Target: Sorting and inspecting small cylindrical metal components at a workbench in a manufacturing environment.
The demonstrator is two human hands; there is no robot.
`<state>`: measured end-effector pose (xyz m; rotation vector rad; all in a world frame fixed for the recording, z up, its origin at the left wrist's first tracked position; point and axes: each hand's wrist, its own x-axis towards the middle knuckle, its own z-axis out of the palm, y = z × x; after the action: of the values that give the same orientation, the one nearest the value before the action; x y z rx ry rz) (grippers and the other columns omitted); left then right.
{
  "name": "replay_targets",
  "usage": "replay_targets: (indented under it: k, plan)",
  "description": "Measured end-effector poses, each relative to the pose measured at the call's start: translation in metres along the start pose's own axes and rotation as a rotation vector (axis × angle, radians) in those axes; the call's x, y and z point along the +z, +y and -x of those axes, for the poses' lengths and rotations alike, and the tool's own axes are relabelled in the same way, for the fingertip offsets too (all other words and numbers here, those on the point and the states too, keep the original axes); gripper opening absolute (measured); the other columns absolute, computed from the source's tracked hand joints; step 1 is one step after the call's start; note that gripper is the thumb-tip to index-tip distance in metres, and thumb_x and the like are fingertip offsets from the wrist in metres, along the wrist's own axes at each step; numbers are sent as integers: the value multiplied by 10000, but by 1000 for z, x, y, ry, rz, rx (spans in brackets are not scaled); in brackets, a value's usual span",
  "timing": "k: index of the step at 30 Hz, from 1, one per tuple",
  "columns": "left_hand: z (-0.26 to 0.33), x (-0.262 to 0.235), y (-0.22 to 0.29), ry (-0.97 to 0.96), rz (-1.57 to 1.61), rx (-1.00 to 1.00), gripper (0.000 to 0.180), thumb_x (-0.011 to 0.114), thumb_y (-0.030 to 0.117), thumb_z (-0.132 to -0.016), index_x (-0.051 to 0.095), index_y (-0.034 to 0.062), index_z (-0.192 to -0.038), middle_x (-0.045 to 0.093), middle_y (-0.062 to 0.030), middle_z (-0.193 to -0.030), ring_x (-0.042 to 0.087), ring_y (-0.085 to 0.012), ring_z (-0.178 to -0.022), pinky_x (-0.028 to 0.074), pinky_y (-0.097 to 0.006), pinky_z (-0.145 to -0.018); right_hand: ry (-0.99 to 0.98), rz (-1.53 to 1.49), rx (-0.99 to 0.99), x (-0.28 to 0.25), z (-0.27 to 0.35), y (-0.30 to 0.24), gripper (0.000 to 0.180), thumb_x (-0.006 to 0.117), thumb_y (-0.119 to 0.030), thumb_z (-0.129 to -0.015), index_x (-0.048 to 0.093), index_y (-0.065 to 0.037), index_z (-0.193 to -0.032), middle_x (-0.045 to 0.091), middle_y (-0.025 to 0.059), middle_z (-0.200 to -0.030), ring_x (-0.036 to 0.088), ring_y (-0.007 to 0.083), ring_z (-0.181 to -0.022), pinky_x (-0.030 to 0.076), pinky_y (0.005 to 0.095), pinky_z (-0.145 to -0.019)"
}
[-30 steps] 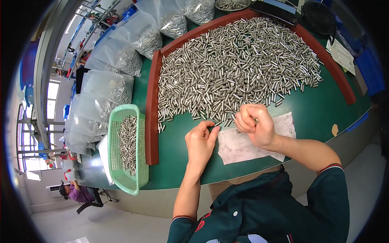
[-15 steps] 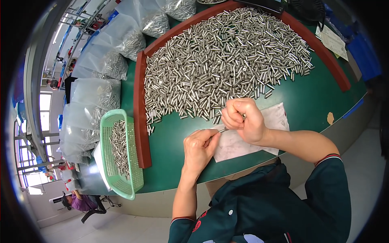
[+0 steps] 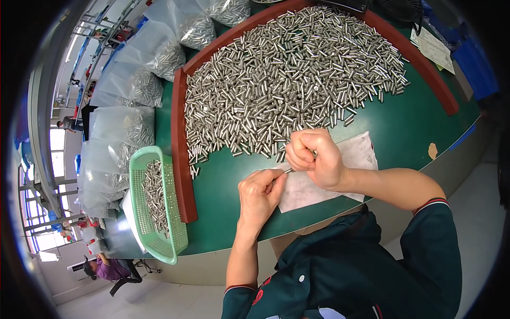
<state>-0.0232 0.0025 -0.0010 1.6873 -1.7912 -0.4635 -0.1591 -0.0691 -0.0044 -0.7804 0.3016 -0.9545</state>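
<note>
My left hand (image 3: 258, 194) is closed, thumb and fingertips pinching a small silver metal pin (image 3: 288, 170). The pin's free end points toward my right hand (image 3: 317, 158), which is curled into a fist just to the right. What the fist holds, if anything, is mostly hidden by its fingers. Beneath both hands lies a stained white cloth (image 3: 340, 173) on the green table. A wide heap of similar metal pins (image 3: 287, 85) spreads over the table beyond my hands.
Dark red rails (image 3: 183, 154) border the heap at left, back and right. On the left stands a green perforated basket (image 3: 180, 234) partly filled with pins. Clear plastic bags of pins (image 3: 141, 127) line the far left. Papers (image 3: 433, 50) lie at the right. A person (image 3: 111, 268) sits at lower left.
My hands keep nearly the same pose, and the pin stays in my left fingers. The whole view has shifted slightly. In the left background another person shows more fully.
</note>
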Motion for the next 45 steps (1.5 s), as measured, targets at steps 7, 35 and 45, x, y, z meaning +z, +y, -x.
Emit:
replay_targets:
  k: [7,35,45]
  plan:
    - [0,5,-4,-19,2,17,72,649,22,-652,576,22,-653,469,-79,-480,470,-228,-439,371,-320,-433,3,70,-45,0,3,7,320,338,-179,-804,280,-86,-503,265,-15,-446,227,82,-419,197,239,-419]
    - [18,-4,-2,157,681,-150,144,560,110,-774,508,31,-665,500,-16,-553,396,-65,-463,325,-210,-416,-105,141,-24,12,0,10,329,329,-178,-805,268,-101,-492,237,-6,-406,170,85,-361,145,243,-349]
    - [15,-17,-2,-161,1675,-440,134,526,93,-827,517,39,-949,559,-60,-780,330,-17,-479,288,-149,-439,-134,127,-1,12,5,2,322,323,-174,-803,283,-93,-494,246,-4,-410,178,93,-374,166,256,-378]
